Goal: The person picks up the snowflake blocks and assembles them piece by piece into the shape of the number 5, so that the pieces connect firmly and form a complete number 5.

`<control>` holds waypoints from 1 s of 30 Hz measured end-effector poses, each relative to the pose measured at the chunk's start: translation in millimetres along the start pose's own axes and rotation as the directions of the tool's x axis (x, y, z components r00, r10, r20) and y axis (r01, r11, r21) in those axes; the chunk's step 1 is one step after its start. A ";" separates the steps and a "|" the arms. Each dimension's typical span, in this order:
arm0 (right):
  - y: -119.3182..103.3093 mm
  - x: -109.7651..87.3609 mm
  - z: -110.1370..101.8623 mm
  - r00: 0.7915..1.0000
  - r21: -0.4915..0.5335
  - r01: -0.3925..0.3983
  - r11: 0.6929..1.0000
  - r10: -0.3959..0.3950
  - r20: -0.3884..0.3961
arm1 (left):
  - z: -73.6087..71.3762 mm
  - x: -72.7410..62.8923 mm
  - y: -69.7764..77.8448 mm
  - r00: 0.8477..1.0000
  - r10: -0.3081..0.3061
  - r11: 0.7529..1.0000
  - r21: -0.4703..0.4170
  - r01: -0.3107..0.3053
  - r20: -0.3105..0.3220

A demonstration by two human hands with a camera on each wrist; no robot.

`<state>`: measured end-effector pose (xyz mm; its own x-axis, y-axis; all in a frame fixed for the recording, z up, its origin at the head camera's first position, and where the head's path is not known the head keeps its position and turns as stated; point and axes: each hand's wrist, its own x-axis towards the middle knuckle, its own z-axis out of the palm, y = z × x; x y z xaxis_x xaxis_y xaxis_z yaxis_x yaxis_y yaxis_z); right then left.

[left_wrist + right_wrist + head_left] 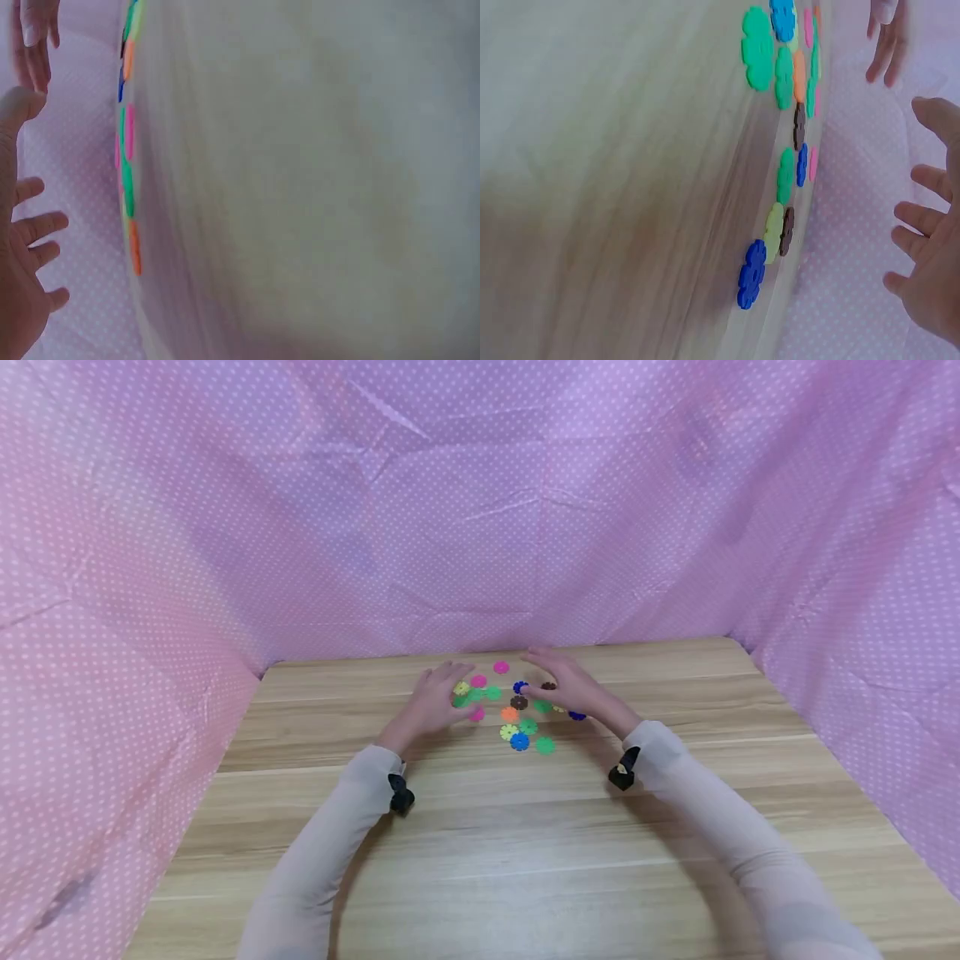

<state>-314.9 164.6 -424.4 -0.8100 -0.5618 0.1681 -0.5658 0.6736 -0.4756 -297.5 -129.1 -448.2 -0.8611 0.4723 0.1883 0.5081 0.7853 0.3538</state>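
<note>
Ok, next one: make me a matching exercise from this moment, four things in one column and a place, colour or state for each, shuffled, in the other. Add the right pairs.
Column 1
1. Left hand
2. Right hand
3. Discs
4. Cloth

Column 2
A. Pinkish purple with white dots
B. Spread on the table, in several colours
C. Holding nothing, at the left side of the group
D. Holding nothing, at the right side of the group

Pairs: 1-C, 2-D, 3-B, 4-A
</note>
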 end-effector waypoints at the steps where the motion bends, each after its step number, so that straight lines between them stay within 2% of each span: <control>1: -1.4 -1.5 -0.6 1.000 0.039 0.015 0.999 -0.016 0.009 | 1.6 -1.1 1.4 1.000 0.026 0.999 -0.019 -0.026 -0.002; 6: -5.6 -11.1 1.6 0.996 0.211 0.049 0.976 -0.064 0.065 | 12.2 -5.4 10.0 0.992 0.125 0.988 -0.087 -0.124 0.009; 10: -6.6 -19.6 8.5 0.991 0.251 0.056 0.966 -0.085 0.105 | 18.1 -7.8 18.1 0.988 0.146 0.981 -0.133 -0.138 0.057; 16: -11.7 -28.0 17.6 0.984 0.237 0.021 0.971 -0.061 0.165 | 22.3 -7.1 26.6 0.982 0.139 0.976 -0.186 -0.114 0.124; 20: -12.2 -28.9 23.9 0.978 0.221 0.023 0.975 -0.068 0.197 | 25.2 -4.0 29.2 0.975 0.157 0.974 -0.189 -0.127 0.156; 25: -12.1 -27.4 30.3 0.968 0.223 0.023 0.975 -0.077 0.239 | 29.9 2.5 30.8 0.967 0.200 0.974 -0.144 -0.177 0.160; 30: -13.7 -24.3 35.1 0.964 0.187 0.022 0.982 -0.070 0.258 | 31.6 6.5 32.1 0.963 0.207 0.976 -0.099 -0.192 0.174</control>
<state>-282.1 152.1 -452.3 -0.7011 -0.7125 -0.0275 -0.5445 0.5598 -0.6246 -286.3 -88.2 -464.6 -0.7203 0.6871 0.0949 0.6596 0.6362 0.4002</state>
